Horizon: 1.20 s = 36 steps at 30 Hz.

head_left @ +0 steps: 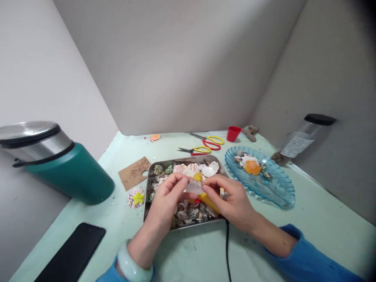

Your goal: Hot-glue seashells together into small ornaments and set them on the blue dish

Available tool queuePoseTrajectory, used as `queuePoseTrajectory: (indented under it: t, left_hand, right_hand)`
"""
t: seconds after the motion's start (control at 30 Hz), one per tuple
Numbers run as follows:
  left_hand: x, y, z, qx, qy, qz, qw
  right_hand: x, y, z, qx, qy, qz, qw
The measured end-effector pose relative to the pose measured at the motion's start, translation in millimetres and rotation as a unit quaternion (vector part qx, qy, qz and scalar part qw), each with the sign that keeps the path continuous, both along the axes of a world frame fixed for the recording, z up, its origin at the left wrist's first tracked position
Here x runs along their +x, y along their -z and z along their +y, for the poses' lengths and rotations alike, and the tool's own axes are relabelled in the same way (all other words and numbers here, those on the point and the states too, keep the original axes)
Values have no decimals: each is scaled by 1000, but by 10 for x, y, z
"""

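Note:
My left hand (172,192) pinches a flat white shell (194,187) between thumb and fingers, above the tray. At its right edge, the fingertips of my right hand (229,197) are closed; whether a tiny piece sits between them I cannot make out. Beneath my hands a yellow glue gun (210,202) with a red trigger lies across the tray, its black cord (227,250) running toward me. My right hand partly covers it. The metal tray (188,227) holds many shells, with spotted snail shells (192,213) at the front and white and greenish ones behind.
Left are a green bottle (70,172), a phone (72,254), brown card (133,173) and a shell with a yellow flower (136,198). Behind lie two scissors (195,150) and a red cup (234,134). Right are a blue dish (276,192) and a clear bottle (305,135).

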State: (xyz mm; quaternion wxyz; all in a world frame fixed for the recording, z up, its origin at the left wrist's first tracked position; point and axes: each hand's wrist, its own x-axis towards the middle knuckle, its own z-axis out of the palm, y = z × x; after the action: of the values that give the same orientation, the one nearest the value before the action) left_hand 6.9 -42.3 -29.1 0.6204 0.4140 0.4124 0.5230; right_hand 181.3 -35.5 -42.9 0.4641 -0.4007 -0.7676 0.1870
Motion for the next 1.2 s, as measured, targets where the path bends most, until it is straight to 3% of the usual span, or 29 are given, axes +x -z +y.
queuePoseTrajectory:
  t: [0.9, 1.2]
  left_hand:
    - [6, -56, -20, 10, 15, 6, 1000]
    - [11, 20, 2, 0, 38, 17, 999]
  right_hand:
    - [-7, -42, -6, -27, -24, -13, 999]
    - [28, -6, 17, -48, -11, 31, 998]
